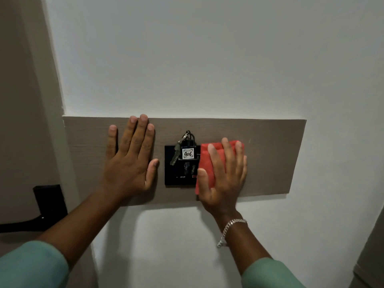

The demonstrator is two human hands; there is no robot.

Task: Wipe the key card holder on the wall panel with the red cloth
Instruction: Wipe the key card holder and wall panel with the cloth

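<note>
A black key card holder [173, 173] is set in a brown wood-grain wall panel [270, 154]. A key fob with a white tag reading 406 [188, 153] and a key [175, 155] sit in its slot. My right hand [225, 177] lies flat on a folded red cloth [204, 161], pressing it against the holder's right edge and the panel beside it. The cloth hides the holder's right side. My left hand [129, 161] rests flat on the panel just left of the holder, fingers spread, holding nothing.
A black door handle and plate [49, 201] sit on the beige door at the lower left. White wall surrounds the panel above, below and to the right. A grey surface edge [372, 256] shows at the lower right corner.
</note>
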